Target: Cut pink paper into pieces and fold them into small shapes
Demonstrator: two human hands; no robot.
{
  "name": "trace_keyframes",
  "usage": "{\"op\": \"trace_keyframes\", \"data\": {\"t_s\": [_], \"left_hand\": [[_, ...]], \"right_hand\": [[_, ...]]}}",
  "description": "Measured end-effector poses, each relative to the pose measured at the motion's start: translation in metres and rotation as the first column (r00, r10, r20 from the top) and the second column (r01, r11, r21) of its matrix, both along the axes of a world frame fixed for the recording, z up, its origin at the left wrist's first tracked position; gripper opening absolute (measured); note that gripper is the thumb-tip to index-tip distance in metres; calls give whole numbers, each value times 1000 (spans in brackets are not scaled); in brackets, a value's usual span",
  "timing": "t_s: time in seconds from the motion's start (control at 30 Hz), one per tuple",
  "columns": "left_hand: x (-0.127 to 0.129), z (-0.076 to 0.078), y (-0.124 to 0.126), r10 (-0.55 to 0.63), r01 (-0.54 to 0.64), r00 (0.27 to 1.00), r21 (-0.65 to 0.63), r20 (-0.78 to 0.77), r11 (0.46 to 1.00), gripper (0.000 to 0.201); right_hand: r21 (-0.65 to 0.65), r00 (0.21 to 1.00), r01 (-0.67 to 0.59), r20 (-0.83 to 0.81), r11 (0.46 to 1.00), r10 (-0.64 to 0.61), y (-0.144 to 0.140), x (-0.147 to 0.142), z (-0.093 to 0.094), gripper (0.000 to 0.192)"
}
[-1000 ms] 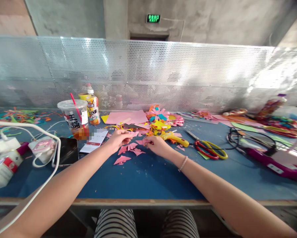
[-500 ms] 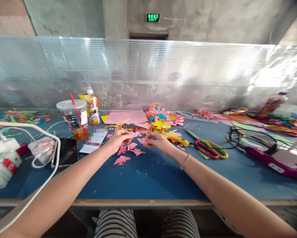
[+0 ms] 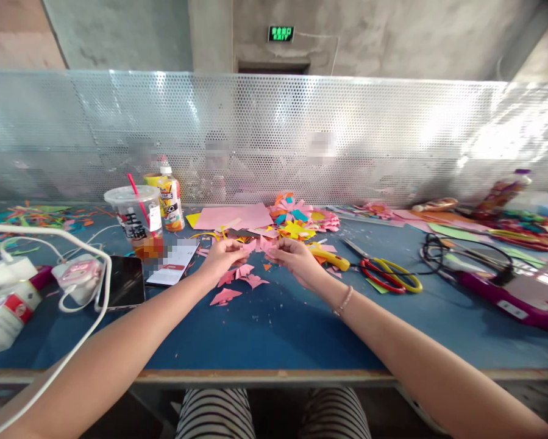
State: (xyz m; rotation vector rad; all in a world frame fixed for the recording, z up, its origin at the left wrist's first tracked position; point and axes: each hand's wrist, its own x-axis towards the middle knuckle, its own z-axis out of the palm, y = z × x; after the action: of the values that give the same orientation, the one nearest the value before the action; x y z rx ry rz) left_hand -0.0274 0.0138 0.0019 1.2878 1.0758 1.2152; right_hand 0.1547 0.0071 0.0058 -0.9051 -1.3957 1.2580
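My left hand (image 3: 228,255) pinches a small piece of pink paper (image 3: 250,247) between thumb and fingers. Just to its right, my right hand (image 3: 289,255) is closed on another pink paper piece (image 3: 267,244). A narrow gap separates the two pieces; whether they join behind is too small to tell. On the blue table below lie several cut pink paper shapes (image 3: 225,296), some with pointed edges. Behind the hands are a sheet of pink paper (image 3: 232,216) and a pile of paper flowers in pink, yellow, orange and blue (image 3: 296,213).
A yellow-handled tool (image 3: 331,258) and red-and-yellow scissors (image 3: 386,274) lie to the right, near a purple device with a black cable (image 3: 511,299). To the left are a drink cup (image 3: 134,222), a bottle (image 3: 170,201), phones (image 3: 120,281) and a white cable (image 3: 97,308). A perforated metal screen (image 3: 274,134) stands behind.
My right hand has lifted its pink piece slightly, up beside the left hand's piece. The piece now stands more upright. My left hand has barely moved.
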Motion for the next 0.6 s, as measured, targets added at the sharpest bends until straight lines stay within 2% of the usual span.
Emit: {"op": "trace_keyframes", "data": {"t_s": [0.23, 0.43, 0.6], "left_hand": [[4, 4, -6, 1, 1, 999, 55, -47, 998, 16], [4, 0, -4, -38, 44, 997, 82, -64, 996, 17], [4, 0, -4, -77, 83, 995, 92, -69, 992, 16]], "right_hand": [[70, 996, -30, 80, 997, 24, 3, -2, -7, 26], [81, 988, -30, 151, 996, 18, 4, -2, -7, 27], [71, 991, -9, 132, 997, -1, 3, -3, -5, 25]]}}
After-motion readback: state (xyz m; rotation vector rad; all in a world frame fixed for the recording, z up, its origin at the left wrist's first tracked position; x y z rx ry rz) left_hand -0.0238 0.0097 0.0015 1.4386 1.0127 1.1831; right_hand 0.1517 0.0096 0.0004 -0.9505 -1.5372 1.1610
